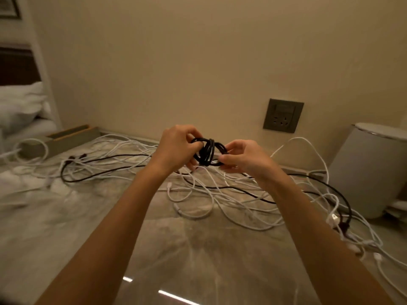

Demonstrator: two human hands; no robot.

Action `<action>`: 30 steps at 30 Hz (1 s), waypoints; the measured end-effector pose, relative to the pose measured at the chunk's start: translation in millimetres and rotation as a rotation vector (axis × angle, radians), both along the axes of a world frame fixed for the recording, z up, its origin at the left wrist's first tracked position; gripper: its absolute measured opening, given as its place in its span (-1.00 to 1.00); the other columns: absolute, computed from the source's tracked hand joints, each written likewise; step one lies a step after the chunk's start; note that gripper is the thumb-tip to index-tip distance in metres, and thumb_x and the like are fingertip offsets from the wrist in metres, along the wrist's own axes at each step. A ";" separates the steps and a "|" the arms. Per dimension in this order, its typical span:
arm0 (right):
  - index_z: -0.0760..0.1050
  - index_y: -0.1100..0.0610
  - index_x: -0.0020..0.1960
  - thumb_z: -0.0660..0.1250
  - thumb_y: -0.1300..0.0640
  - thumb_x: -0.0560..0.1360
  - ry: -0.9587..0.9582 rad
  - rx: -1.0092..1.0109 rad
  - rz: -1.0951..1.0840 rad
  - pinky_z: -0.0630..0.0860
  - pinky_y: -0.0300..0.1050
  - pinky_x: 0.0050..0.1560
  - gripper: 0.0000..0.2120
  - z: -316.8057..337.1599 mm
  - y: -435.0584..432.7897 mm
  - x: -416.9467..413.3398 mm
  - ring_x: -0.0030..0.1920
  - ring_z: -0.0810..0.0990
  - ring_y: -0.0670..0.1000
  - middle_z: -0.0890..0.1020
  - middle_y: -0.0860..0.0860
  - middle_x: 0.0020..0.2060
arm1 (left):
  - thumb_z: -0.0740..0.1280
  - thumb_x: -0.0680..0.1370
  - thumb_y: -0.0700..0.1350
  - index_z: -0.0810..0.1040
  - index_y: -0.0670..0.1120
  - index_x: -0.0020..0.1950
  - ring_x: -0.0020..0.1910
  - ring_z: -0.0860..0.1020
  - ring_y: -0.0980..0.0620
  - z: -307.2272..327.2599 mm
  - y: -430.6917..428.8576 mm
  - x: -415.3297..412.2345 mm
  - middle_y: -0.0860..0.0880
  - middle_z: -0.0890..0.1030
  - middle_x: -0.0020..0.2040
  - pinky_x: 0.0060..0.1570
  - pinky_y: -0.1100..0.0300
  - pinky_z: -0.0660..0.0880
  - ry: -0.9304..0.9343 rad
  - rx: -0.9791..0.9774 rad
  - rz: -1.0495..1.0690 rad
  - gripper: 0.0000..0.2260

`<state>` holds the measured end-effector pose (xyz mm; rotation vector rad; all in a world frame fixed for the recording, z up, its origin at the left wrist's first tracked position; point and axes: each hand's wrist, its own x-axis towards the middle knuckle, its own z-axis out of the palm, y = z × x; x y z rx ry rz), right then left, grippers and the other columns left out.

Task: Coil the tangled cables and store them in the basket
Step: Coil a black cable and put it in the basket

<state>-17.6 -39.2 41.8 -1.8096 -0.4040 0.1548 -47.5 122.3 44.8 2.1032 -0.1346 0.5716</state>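
**Black cable coil held up in both hands over a tabletop of loose cables**

Both bare forearms reach forward from the bottom of the view and meet above the middle of the tabletop (176,249), a glossy marbled stone surface. Between them is a coiled black cable (209,153), wound into several loops and raised clear of the surface. The left grip (176,148) is closed on the coil's left side, with fingers curled around the loops and thumb on top. The right grip (244,157) pinches the coil's right side between thumb and fingertips, the other fingers bent loosely behind.

Under and around the hands, a tangle of white cables (198,194) sprawls across the tabletop from the far left edge to the near right corner, with loops crossing one another and small connectors showing here and there. One white loop arcs up against the wall on the right. A loose black cable (99,168) runs through the white ones on the left, and more black cable trails away to the right. I cannot tell whether these are one cable.

A low grey open box (72,137) with a wood-toned inner edge sits at the tabletop's far left corner, well apart from the hands. A tall grey rounded container (370,168) stands at the right by the wall. A dark wall socket (283,115) is mounted above the tabletop's back edge. At the far left, a white pillow (19,106) lies on a bed.
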 end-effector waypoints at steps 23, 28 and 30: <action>0.57 0.21 0.02 0.41 0.27 0.46 -0.096 -0.325 0.775 0.59 -0.14 -0.12 -0.85 -115.5 373.6 -248.1 -0.26 0.57 -0.03 0.55 0.03 -0.30 | 0.32 0.50 -0.28 0.52 -0.11 -0.12 -0.60 0.52 0.13 -142.5 293.0 -352.8 -0.04 0.55 -0.27 -0.58 0.27 0.51 0.372 -0.197 0.936 -0.92; 0.58 0.18 0.05 0.40 0.25 0.47 0.007 -0.496 0.862 0.58 -0.18 -0.08 -0.84 -193.6 425.1 -299.6 -0.13 0.59 -0.03 0.54 -0.03 -0.24 | 0.30 0.51 -0.31 0.44 -0.14 0.00 -0.43 0.62 -0.03 -212.3 319.1 -411.2 -0.18 0.55 -0.04 -0.47 0.17 0.59 0.588 -0.373 1.003 -0.87; 0.55 0.19 -0.06 0.38 0.28 0.48 0.082 -0.548 0.865 0.60 -0.12 -0.02 -0.94 -225.1 436.1 -316.3 -0.10 0.60 0.02 0.57 0.05 -0.16 | 0.30 0.51 -0.32 0.42 -0.12 -0.03 -0.39 0.63 -0.08 -238.5 325.0 -426.8 -0.20 0.55 -0.03 -0.43 0.14 0.60 0.661 -0.406 0.995 -0.87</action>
